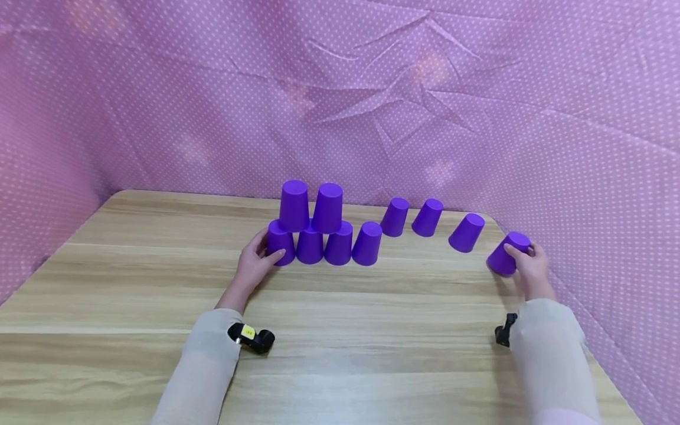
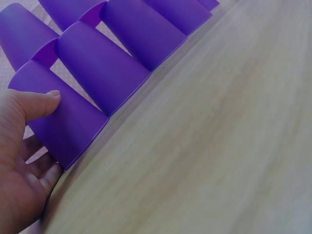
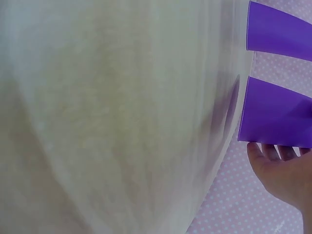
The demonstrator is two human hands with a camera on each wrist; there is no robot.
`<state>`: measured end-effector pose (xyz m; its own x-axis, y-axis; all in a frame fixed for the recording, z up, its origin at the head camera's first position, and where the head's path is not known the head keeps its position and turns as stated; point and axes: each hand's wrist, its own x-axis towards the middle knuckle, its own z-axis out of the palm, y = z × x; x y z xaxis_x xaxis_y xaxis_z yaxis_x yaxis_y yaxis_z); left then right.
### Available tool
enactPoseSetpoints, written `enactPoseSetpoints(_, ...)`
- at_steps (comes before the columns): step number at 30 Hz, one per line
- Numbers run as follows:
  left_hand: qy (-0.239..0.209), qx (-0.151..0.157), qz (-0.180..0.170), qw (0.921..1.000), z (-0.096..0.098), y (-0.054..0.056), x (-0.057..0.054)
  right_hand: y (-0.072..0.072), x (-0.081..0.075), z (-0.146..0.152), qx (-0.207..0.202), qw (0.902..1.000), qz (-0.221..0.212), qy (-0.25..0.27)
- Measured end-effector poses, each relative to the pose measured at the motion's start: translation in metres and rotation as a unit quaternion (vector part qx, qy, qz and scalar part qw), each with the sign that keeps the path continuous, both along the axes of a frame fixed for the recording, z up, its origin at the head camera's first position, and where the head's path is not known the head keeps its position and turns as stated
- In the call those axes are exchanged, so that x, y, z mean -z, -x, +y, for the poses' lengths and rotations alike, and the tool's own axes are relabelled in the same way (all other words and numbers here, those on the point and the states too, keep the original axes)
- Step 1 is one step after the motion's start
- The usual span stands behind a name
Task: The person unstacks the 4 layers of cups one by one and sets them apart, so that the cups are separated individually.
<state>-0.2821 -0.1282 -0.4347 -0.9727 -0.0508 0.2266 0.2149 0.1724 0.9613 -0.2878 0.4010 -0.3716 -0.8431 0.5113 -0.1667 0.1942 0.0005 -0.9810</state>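
My left hand is around the leftmost purple cup of a front row, its thumb on the near side and fingers behind. That row holds several upside-down cups standing side by side. Two more purple cups, an upper left one and an upper right one, rest on top of the row's left part. Far to the right, my right hand grips another upside-down purple cup by its side. In the right wrist view, this cup's rim appears slightly off the tabletop.
Between the row and my right hand stand three single upside-down cups: one, a second and a third nearest that hand. The wooden table ends against a pink dotted cloth behind and at the sides.
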Motion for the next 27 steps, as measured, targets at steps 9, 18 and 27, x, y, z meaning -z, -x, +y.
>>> enactPoseSetpoints(9, 0.01, -0.003, -0.003, 0.9999, 0.0, -0.001, -0.001, 0.019, 0.017, 0.02, 0.02, 0.9996, -0.01, -0.018)
enactPoseSetpoints(18, 0.0, 0.004, 0.008, 1.0, 0.001, -0.003, -0.002, 0.016, 0.007, 0.007, 0.036, 0.9968, 0.016, 0.069)
enactPoseSetpoints(27, 0.013, 0.0, 0.004, 0.9999, -0.001, 0.0, 0.0, 0.017, 0.012, 0.006, 0.037, 0.9957, 0.021, 0.082)
